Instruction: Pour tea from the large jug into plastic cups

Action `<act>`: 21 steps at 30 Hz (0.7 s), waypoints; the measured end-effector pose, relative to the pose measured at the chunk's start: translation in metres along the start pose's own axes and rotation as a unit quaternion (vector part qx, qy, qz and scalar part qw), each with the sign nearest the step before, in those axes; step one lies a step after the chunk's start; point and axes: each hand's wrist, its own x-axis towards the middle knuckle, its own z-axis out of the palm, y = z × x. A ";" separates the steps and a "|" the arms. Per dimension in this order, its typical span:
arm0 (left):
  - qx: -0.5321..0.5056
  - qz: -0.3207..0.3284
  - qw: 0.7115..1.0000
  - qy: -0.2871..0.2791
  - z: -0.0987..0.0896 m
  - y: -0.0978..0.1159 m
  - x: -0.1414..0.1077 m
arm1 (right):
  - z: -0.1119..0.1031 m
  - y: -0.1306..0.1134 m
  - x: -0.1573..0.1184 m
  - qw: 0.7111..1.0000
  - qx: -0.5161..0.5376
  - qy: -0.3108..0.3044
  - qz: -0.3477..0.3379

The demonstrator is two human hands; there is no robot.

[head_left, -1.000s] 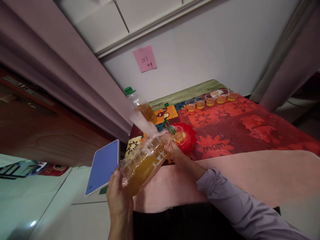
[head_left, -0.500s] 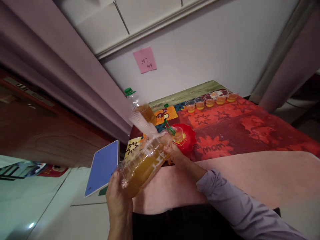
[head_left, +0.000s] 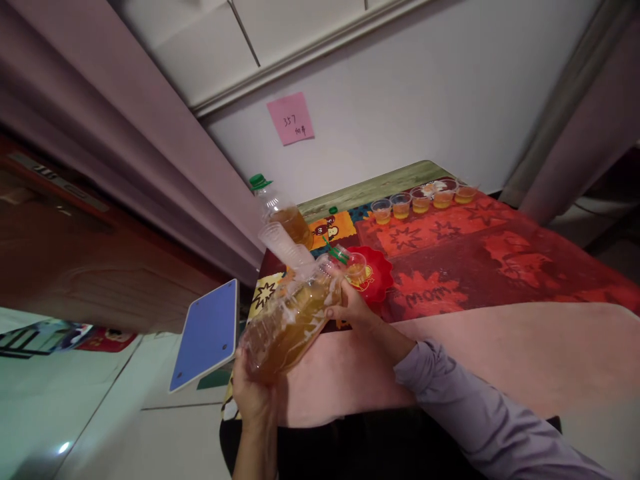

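A big clear plastic bottle (head_left: 295, 320) of amber liquid is held tilted, its neck toward the red plate. My left hand (head_left: 255, 387) supports its base, fingers curled underneath. My right hand (head_left: 350, 305) grips it close to the neck. A green ring with a loose strip sits around that neck. Just beyond the mouth, a clear plastic cup (head_left: 356, 268) stands on a red scalloped plate (head_left: 383, 283); some amber liquid shows in it. Behind the held bottle lies a stack of clear plastic cups (head_left: 283, 245), partly hidden by it.
A second bottle (head_left: 290, 220) with a green cap stands at the back left. Several cups (head_left: 423, 200) of amber liquid line the table's far side. A small green cap (head_left: 333, 210) lies near the back edge. A blue panel (head_left: 205, 333) is left of the table.
The bottle's base has come down and to the right with my left hand, so the bottle tilts less. Its neck has risen slightly. My right hand keeps its hold near the neck.
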 end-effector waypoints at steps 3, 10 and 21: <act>-0.010 -0.002 1.000 -0.001 -0.007 -0.016 0.003 | 0.001 0.001 0.001 1.000 -0.010 -0.005 -0.013; 0.123 0.046 0.991 -0.021 -0.036 -0.013 0.019 | 0.005 0.007 -0.006 0.993 -0.115 -0.004 -0.031; 0.552 0.358 0.722 -0.214 -0.004 0.031 0.030 | 0.027 -0.009 -0.015 0.975 -0.210 -0.069 -0.035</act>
